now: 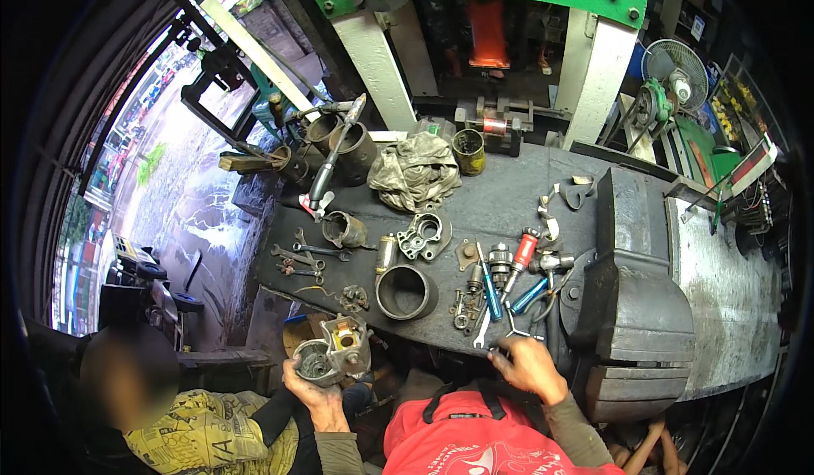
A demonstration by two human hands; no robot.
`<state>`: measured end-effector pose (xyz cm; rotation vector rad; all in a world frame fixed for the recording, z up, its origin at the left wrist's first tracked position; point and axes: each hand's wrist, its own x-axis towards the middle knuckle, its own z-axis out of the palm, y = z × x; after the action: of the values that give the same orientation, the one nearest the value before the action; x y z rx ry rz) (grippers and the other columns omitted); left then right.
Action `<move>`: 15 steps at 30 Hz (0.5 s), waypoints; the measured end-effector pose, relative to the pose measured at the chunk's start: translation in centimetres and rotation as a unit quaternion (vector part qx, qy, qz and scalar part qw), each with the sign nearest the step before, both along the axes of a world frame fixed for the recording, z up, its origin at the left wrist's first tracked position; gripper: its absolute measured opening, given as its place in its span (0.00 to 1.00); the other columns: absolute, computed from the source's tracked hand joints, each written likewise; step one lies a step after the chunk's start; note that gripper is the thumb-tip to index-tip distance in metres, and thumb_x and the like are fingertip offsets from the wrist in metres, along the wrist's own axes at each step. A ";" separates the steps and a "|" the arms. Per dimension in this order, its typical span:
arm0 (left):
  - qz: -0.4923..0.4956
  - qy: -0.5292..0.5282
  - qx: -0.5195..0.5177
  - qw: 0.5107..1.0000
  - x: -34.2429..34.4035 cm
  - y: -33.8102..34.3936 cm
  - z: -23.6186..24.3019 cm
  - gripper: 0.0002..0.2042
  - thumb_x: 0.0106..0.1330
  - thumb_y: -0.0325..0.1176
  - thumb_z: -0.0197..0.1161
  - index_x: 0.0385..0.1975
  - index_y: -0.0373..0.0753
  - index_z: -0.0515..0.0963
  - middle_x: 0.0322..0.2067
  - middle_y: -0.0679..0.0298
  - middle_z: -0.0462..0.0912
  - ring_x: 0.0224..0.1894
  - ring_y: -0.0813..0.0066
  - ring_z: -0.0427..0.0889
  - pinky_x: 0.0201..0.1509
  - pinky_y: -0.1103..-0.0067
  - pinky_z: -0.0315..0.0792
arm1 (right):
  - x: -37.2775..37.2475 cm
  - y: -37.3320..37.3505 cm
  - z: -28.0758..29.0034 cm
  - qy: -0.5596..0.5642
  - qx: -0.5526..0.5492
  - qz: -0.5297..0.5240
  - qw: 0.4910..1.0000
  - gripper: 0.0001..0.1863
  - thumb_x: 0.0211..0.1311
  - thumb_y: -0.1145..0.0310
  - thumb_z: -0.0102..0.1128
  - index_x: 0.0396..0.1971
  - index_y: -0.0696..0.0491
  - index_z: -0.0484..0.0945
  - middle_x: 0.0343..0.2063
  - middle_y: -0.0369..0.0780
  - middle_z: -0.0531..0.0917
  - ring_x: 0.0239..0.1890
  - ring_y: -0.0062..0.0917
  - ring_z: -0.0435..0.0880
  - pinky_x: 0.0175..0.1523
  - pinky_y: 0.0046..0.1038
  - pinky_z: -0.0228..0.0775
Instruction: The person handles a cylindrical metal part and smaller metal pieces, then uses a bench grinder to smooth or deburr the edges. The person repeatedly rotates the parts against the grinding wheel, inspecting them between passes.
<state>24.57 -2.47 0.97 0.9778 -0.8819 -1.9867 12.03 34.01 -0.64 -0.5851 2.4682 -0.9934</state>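
In the head view, the left hand (320, 396) is palm up, its fingers curled around the lower side of a grey metal housing (356, 358). The housing sits tilted in that grip, a round cavity nearest the thumb side and a yellow patch showing in its other half. It hangs just off the near edge of the workbench (500, 170), so nothing firm appears to lie beneath. If the cupped fingers slacken or the heavier side rolls, it could well slip and fall; grease, if there is any, would make that likelier.

The right hand (532, 369) is well apart, to the right, its fingers bent and drawn together at the bench edge. Something dark is at the fingertips, but I cannot tell whether they pinch a small part or are only dirty. Just beyond them lie an open-ended spanner (482, 329), a blue-handled screwdriver (491, 297) and a red-handled tool (526, 249). A careless sweep there could push the spanner over the edge.

Ahead of the left hand stands a thick metal ring (429, 294); swinging the housing forward too low could knock it. Left of that hand is a co-worker's yellow sleeve (199, 424), close enough to be bumped.
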 end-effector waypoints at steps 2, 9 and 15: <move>0.012 -0.010 -0.016 1.000 0.6 -0.3 -0.1 0.17 0.59 0.39 0.59 0.39 0.32 0.80 0.37 0.57 0.85 0.39 0.63 0.86 0.44 0.67 0.82 | -2.0 -2.0 -0.9 0.021 -0.067 -0.045 0.997 0.14 0.63 0.60 0.64 0.36 0.56 0.85 0.29 0.54 0.85 0.36 0.51 0.85 0.41 0.48 0.76; -0.061 0.009 -0.040 0.997 -1.2 -1.7 0.0 0.17 0.59 0.36 0.57 0.44 0.31 0.78 0.39 0.56 0.83 0.41 0.64 0.85 0.49 0.70 0.80 | -11.2 -9.4 -6.3 0.136 0.010 -0.115 0.984 0.14 0.60 0.69 0.60 0.44 0.58 0.82 0.42 0.54 0.83 0.47 0.50 0.83 0.52 0.46 0.76; -0.155 0.016 -0.182 0.971 -3.1 -3.8 1.3 0.21 0.55 0.38 0.59 0.45 0.29 0.76 0.40 0.54 0.82 0.40 0.64 0.84 0.49 0.71 0.78 | -15.8 -12.5 -10.2 0.224 0.174 -0.035 0.958 0.09 0.59 0.75 0.55 0.38 0.61 0.80 0.45 0.51 0.80 0.48 0.47 0.83 0.50 0.46 0.79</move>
<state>21.48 -6.28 2.31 0.6252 -1.3923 -1.9838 -3.74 21.47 -10.84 -0.6631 2.9855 -0.4582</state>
